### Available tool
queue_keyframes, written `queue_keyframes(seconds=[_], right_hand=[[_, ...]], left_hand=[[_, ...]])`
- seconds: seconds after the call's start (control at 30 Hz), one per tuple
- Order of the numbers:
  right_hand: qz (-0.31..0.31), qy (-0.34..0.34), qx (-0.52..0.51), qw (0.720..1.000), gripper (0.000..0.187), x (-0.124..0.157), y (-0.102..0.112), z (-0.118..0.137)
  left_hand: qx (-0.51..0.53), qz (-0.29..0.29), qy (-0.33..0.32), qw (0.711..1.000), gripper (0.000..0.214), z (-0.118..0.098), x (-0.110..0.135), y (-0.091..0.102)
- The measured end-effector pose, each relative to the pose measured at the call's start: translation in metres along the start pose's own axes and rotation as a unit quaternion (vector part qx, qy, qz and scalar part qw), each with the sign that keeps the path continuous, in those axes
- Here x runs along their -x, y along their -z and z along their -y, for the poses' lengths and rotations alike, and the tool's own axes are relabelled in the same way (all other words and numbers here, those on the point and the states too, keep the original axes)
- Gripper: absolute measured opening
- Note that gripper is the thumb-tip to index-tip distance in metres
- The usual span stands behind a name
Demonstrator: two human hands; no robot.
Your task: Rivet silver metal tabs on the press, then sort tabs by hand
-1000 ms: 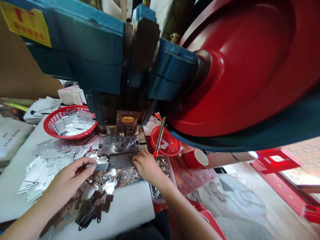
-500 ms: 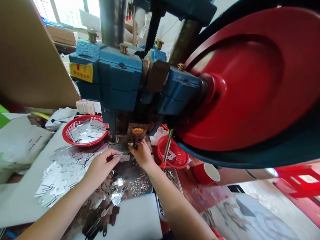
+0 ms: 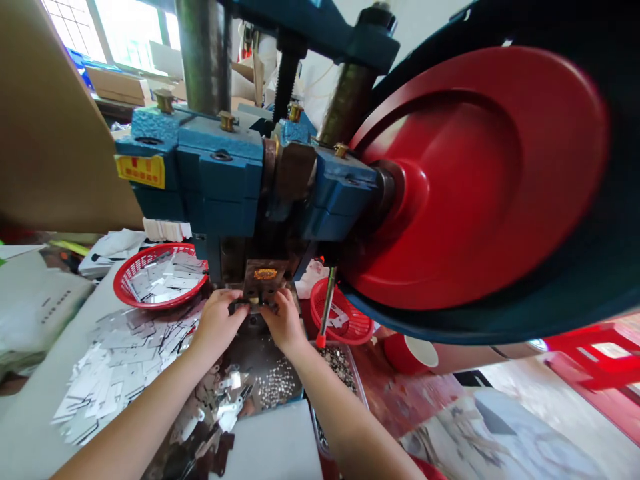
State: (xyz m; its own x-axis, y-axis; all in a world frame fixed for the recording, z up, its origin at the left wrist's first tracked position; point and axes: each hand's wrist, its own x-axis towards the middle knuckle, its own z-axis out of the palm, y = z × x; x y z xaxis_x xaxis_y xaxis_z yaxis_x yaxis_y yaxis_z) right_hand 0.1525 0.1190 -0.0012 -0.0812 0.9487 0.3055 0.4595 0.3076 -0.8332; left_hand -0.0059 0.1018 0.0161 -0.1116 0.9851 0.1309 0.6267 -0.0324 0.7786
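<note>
My left hand (image 3: 220, 323) is closed with thumb and forefinger on a small flat metal plate (image 3: 241, 304), seen almost edge-on, at the die beneath the ram (image 3: 265, 275) of a blue press (image 3: 220, 180). Close by on the right, my right hand (image 3: 283, 323) reaches to the same spot, its fingertips pinched together. What those fingers hold, if anything, is hidden. Below both hands, small shiny metal pieces (image 3: 277, 383) lie scattered on the press bed, with loose metal tabs (image 3: 230, 407) to their left.
Many flat plates (image 3: 115, 373) are heaped at the left, below a red basket (image 3: 120, 283) of plates. Another red basket (image 3: 367, 327) and a red-handled lever (image 3: 327, 307) stand right of my hands. A large red flywheel (image 3: 500, 180) overhangs the right side.
My left hand has moved up and right, bringing the plate under the ram beside my right hand. My right hand stays at the die. The camera view has shifted slightly.
</note>
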Motion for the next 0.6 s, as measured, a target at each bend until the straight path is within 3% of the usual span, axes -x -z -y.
queue_keyframes(seconds=[0.23, 0.4, 0.5, 0.6], right_hand=[[0.019, -0.02, -0.007, 1.0, 0.011, -0.005, 0.0, 0.001], [0.0, -0.019, -0.024, 1.0, 0.015, 0.012, 0.015, -0.001], [0.031, -0.045, -0.031, 0.998, 0.016, 0.03, 0.029, 0.001], [0.072, -0.064, -0.018, 0.995, 0.017, 0.046, 0.04, 0.005]], left_hand=[[0.021, 0.054, -0.014, 0.998, 0.033, 0.001, -0.007, -0.005], [0.007, 0.046, 0.011, 0.999, 0.039, 0.01, 0.008, 0.037], [-0.062, 0.128, -0.009, 0.99, 0.028, 0.017, 0.031, 0.062], [-0.124, 0.204, -0.073, 0.968, 0.025, 0.018, 0.057, 0.061]])
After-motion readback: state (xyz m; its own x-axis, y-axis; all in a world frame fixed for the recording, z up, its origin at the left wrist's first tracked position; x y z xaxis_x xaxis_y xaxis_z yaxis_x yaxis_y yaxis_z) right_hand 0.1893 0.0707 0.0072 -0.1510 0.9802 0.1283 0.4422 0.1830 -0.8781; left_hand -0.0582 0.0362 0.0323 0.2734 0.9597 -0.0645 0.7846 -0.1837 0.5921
